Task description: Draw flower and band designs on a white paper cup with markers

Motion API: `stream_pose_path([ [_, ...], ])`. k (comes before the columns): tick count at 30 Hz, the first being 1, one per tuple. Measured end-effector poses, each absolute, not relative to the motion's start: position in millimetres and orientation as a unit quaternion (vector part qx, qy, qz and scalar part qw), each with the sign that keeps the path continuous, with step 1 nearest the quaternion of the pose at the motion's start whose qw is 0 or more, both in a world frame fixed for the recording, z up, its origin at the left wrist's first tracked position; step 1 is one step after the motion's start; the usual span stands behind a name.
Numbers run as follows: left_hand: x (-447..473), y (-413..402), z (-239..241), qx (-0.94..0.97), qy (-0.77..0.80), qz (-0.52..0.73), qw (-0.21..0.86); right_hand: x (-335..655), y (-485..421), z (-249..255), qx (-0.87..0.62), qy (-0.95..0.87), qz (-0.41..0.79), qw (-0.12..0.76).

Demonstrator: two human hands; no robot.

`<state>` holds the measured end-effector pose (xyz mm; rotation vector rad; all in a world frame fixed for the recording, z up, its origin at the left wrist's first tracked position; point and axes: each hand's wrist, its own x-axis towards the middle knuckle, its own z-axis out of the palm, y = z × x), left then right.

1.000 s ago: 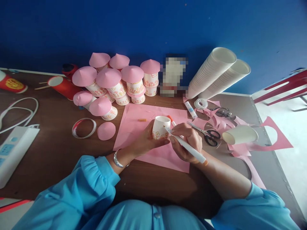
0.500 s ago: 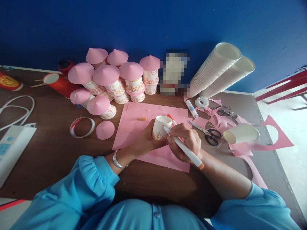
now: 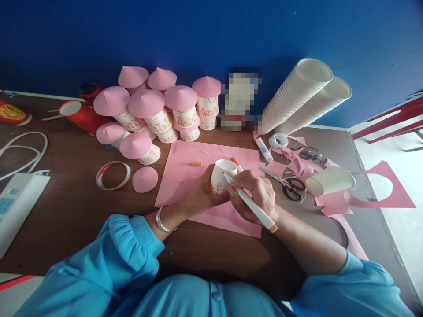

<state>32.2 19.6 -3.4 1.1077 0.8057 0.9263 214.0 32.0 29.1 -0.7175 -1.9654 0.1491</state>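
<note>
My left hand (image 3: 204,187) is closed around a small white paper cup (image 3: 222,174), whose side carries orange and yellow flower drawings. In my right hand (image 3: 254,193) is a white marker (image 3: 256,210) with an orange end; its tip meets the cup's side just below the rim. Both hands are over pink paper sheets (image 3: 180,176). An orange cap (image 3: 196,164) lies on the paper to the left of the cup. Behind the cup, partly hidden, is another marker with a red-orange end (image 3: 234,161).
Several cup towers with pink cone roofs (image 3: 147,103) stand at the back left. Tall stacks of white cups (image 3: 294,94) lean on the blue wall. Scissors (image 3: 287,185), a glue stick (image 3: 263,149), tape (image 3: 278,141) and a lying cup (image 3: 330,181) are among pink scraps at right.
The marker tip has shifted slightly left along the cup's side, my right hand with it. At right, the lying cup has moved a little left and the cut pink scrap has shifted right.
</note>
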Motion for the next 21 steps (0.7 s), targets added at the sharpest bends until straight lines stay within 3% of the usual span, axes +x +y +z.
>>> stream_pose_path([
  [11, 31.5, 22.2, 2.2, 0.490, 0.391, 0.413, 0.661, 218.0, 31.0, 31.1, -0.322, -0.801, 0.073, 0.499],
  [21, 32.4, 26.9, 0.9, 0.428, 0.340, 0.420, 0.725, 219.3, 32.1, 32.8, -0.351, -0.773, 0.120, 0.515],
])
